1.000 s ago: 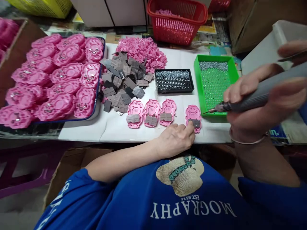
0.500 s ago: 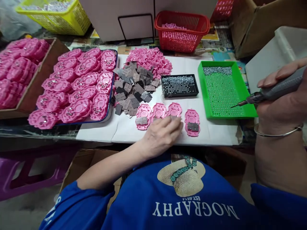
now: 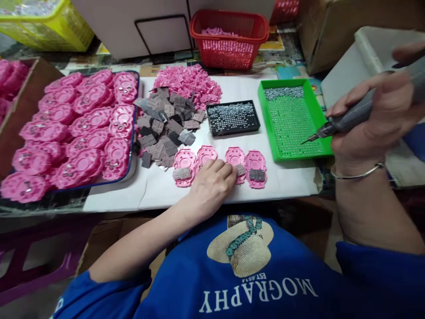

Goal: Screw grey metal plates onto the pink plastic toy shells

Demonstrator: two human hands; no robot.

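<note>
Four pink plastic casings lie in a row at the table's front. My left hand (image 3: 214,181) is curled over the second pink casing (image 3: 206,153) from the left, fingers closed together; its lower part and my fingertips are hidden. Right beside my fingers is the third casing (image 3: 235,156), with a grey plate (image 3: 239,170) on it. The rightmost casing (image 3: 255,158) bears a dark plate (image 3: 256,175), the leftmost casing (image 3: 184,158) a light grey one (image 3: 181,173). My right hand (image 3: 372,106) grips a grey electric screwdriver (image 3: 353,110), its bit over the green tray (image 3: 277,148) of screws.
A black screw tray (image 3: 232,128) stands mid-table. Behind the row lie grey plates (image 3: 166,128) and small pink parts (image 3: 189,84). A rimmed tray (image 3: 133,164) of stacked pink casings is at left. A red basket (image 3: 229,44) and yellow basket (image 3: 63,29) stand behind.
The third casing has moved right, up against the rightmost one. My left hand has shifted left onto the second casing. The screwdriver stays over the green tray. The view has shifted too.
</note>
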